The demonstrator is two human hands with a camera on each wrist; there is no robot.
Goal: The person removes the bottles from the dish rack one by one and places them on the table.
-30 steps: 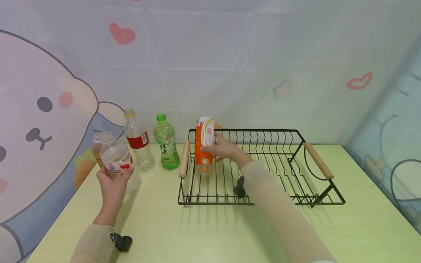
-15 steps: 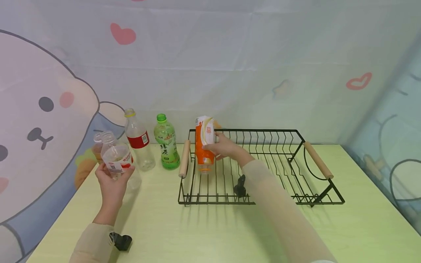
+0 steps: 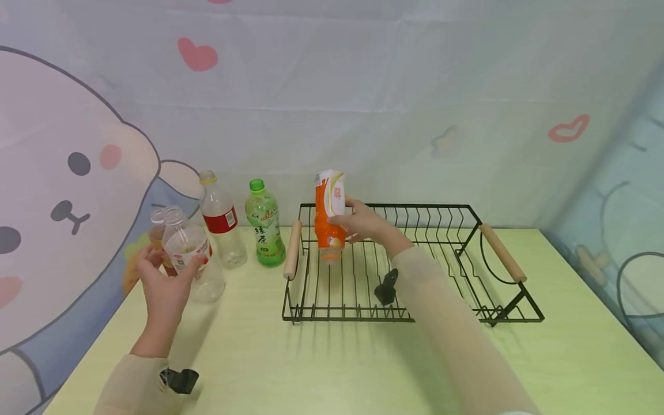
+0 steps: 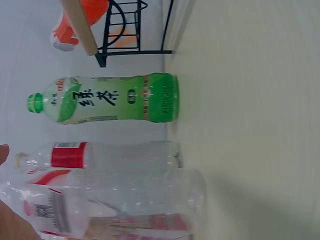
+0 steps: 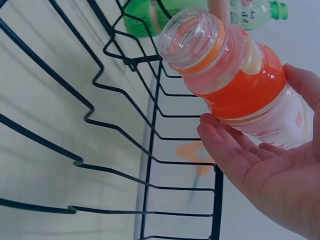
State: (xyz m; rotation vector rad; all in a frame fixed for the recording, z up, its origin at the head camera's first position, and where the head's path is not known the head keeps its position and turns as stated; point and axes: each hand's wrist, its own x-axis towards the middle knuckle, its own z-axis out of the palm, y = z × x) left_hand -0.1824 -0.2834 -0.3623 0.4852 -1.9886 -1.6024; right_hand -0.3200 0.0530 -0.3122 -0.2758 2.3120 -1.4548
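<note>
Over the left part of the black wire dish rack (image 3: 415, 320), my right hand (image 3: 365, 222) holds an orange-and-white labelled plastic bottle (image 3: 330, 210) upside down. Its uncapped mouth (image 5: 187, 40) points down in the right wrist view, with thumb and fingers on opposite sides of the bottle. At the left, my left hand (image 3: 163, 282) has its thumb and fingers spread around a clear bottle (image 3: 207, 285) with a white-and-red label, which stands upright on the table. Whether the fingers touch it I cannot tell. Part of another bottle (image 3: 157, 233) shows behind that one.
A clear bottle with a red label (image 3: 220, 222) and a green tea bottle (image 3: 266, 225) stand between the left hand and the rack. Wooden handles (image 3: 293, 251) rise at both rack ends. A printed cloth (image 3: 363, 115) hangs behind the table (image 3: 249, 357).
My right hand has raised the orange-and-white bottle and shifted it slightly right. My left hand has spread its fingers and loosened from the clear bottle, moving a little left.
</note>
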